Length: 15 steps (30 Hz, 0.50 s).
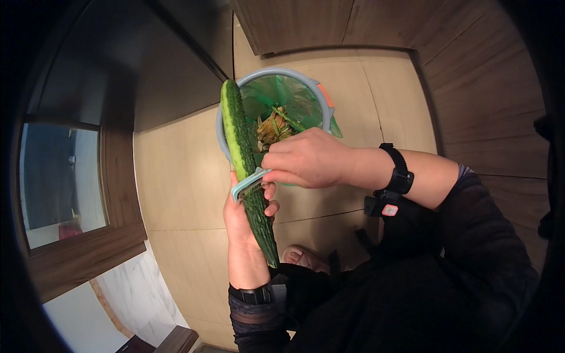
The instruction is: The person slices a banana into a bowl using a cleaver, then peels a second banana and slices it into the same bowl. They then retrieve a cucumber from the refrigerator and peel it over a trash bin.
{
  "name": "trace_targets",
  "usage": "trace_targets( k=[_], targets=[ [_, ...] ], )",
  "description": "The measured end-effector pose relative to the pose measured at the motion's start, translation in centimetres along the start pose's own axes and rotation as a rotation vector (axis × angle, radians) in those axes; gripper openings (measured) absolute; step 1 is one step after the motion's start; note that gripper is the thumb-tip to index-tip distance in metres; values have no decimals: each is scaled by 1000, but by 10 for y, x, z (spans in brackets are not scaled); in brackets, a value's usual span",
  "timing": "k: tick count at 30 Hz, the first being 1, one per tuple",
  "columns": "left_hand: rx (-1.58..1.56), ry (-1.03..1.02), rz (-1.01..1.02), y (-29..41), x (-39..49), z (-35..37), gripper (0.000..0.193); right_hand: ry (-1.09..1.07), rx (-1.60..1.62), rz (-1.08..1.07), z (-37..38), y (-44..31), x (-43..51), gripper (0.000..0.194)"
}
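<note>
A long dark-green cucumber (241, 128) lies along the palm of my left hand (238, 216), its fingers wrapped around the lower half. One strip down its upper part is pale and peeled; the rest keeps its bumpy skin. My right hand (309, 159) grips a light-blue vegetable peeler (250, 184), whose head lies across the cucumber just above my left fingers. The peeler's handle is mostly hidden in my right fist. Beneath the cucumber's upper end stands a round grey-blue bin (269, 72) lined with a green plastic bag (304, 99).
Brown scraps (271, 128) and green peel strips (289, 119) lie inside the bin. Wooden cabinet fronts (304, 22) border the tiled floor (185, 185) at the top and right. A dark glossy panel (176, 75) rises at the upper left. My foot (304, 257) shows below.
</note>
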<state>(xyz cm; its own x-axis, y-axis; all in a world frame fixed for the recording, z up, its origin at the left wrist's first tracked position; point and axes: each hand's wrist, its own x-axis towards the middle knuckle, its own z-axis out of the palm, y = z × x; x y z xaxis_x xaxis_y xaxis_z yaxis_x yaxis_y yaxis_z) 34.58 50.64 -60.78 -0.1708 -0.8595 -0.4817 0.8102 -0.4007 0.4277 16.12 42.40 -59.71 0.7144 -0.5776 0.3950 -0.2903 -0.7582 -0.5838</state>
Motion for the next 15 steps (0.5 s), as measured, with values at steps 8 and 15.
trace_targets(
  k=[8, 15],
  targets=[
    [117, 23, -57, -4, -10, 11, 37, 201, -181, 211, 3, 60, 29, 26],
    [205, 97, -57, -3, -14, 10, 38, 244, -413, 494, -1, 125, 50, 34]
  ],
)
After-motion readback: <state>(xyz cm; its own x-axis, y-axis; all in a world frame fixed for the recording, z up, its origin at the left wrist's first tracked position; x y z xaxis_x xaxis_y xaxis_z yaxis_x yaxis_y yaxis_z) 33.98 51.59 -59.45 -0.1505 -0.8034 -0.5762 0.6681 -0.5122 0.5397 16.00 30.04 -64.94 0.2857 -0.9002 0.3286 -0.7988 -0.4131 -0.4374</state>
